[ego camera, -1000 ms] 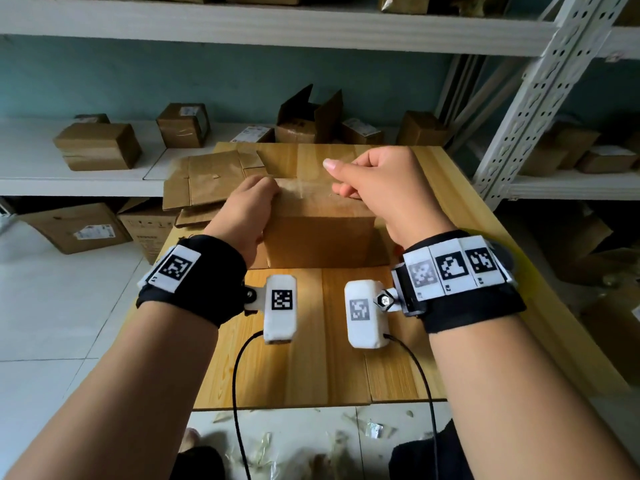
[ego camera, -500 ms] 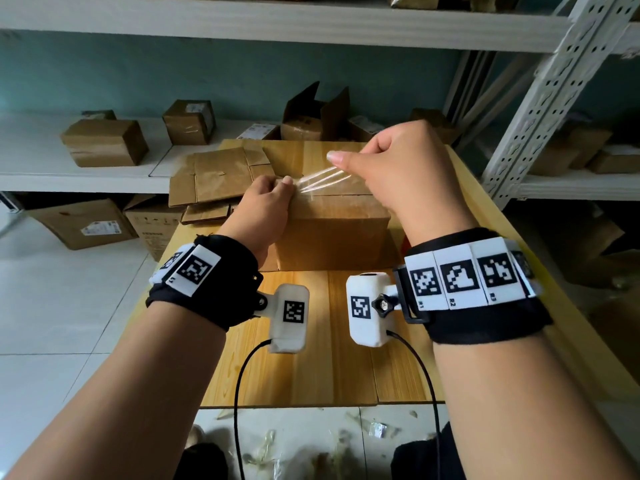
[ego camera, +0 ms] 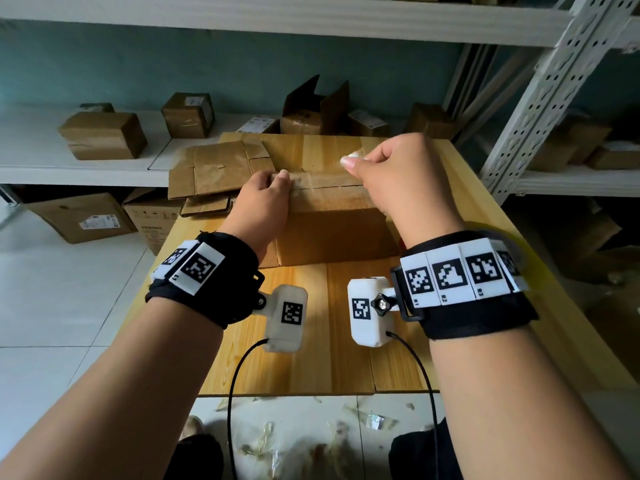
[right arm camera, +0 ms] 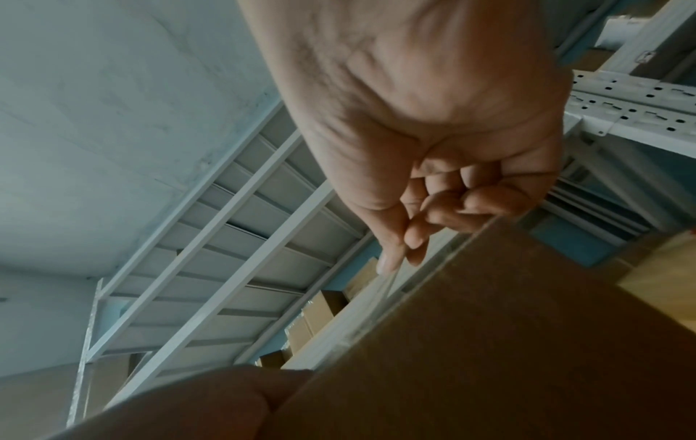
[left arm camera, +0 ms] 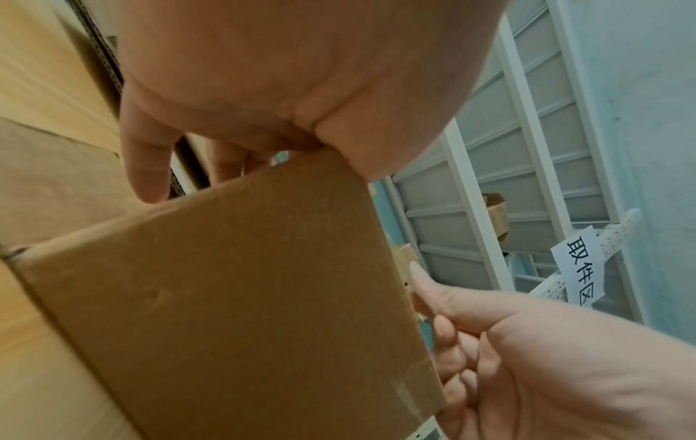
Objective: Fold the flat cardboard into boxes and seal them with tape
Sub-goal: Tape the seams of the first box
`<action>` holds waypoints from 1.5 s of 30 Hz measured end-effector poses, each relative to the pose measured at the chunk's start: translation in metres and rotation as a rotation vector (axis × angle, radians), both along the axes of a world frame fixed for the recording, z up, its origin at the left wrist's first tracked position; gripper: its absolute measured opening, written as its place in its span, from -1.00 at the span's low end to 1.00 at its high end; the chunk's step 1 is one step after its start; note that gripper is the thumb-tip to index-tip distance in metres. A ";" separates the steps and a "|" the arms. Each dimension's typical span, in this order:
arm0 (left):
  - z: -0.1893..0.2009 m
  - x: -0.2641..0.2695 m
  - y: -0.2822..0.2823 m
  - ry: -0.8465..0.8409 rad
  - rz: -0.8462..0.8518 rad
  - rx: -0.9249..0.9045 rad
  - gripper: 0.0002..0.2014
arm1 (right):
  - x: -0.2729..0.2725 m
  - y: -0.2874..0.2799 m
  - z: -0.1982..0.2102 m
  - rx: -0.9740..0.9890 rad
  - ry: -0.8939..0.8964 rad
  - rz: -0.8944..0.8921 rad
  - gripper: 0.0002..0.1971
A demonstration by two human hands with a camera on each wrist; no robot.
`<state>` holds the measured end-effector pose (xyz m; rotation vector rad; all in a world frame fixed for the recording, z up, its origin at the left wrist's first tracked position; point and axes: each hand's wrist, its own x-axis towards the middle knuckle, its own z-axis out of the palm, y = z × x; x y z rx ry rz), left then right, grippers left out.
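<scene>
While sitting mid-worktop, folded cardboard box between both hands, flaps closed on top, clear tape along the seam. Left hand on box's top left edge, fingers curled over the far side, thumb on the near face, gripping it. Right hand raised just above box's right end, fist curled, thumb and forefinger pinching a crumpled bit of clear tape; thin strand of it trailing down toward box top, seen in right wrist view. Flat cardboard sheets stacked on worktop's far left corner, just behind left hand. Wooden worktop, light planks. White metal shelving behind and right, holding several taped brown boxes and one open box. Teal wall. White tiled floor left, more cartons under shelf. Tape scraps littering floor near worktop's front edge. Both forearms extended forward, wrists in black bands with marker tags and white camera pods. Paper sign with printed characters on rack in left wrist view.
</scene>
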<state>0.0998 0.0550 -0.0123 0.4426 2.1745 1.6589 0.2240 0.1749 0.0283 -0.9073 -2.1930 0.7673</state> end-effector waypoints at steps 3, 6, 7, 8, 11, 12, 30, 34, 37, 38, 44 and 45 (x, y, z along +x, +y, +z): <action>-0.002 0.001 0.002 0.006 0.009 0.007 -0.63 | 0.002 0.000 -0.006 -0.042 0.009 -0.033 -0.67; -0.003 0.001 0.003 0.002 0.022 0.019 -0.63 | 0.003 0.000 -0.008 -0.068 0.049 -0.028 -0.42; -0.003 0.001 0.003 0.000 0.026 0.020 -0.63 | 0.003 0.000 -0.008 -0.072 0.064 -0.025 -0.42; -0.004 0.001 0.003 -0.001 0.030 0.021 -0.63 | 0.004 -0.001 -0.009 -0.076 0.073 -0.026 -0.43; -0.005 0.000 0.004 -0.007 0.039 0.015 -0.64 | 0.003 0.000 -0.012 -0.097 0.083 -0.040 -0.44; -0.005 0.000 0.004 -0.011 0.043 0.011 -0.61 | 0.003 0.001 -0.013 -0.100 0.085 -0.048 -0.44; -0.008 0.000 0.004 0.003 0.103 0.019 -0.50 | 0.015 0.005 -0.017 -0.279 -0.002 0.029 -0.65; -0.009 0.003 0.003 0.058 0.104 0.048 -0.64 | 0.016 0.000 -0.018 -0.410 0.042 -0.014 -0.67; -0.010 0.004 0.000 0.106 0.123 0.088 -0.66 | 0.014 -0.002 -0.017 -0.334 0.007 -0.038 -0.67; -0.011 0.003 0.000 0.114 0.134 0.094 -0.63 | 0.013 -0.003 -0.016 -0.324 -0.008 -0.029 -0.68; -0.009 0.005 -0.001 0.204 0.118 0.063 -0.64 | 0.000 -0.022 -0.018 -0.382 -0.040 0.061 -0.06; -0.011 0.007 -0.001 0.239 0.111 0.037 -0.63 | -0.002 -0.023 -0.021 -0.343 -0.038 0.066 -0.04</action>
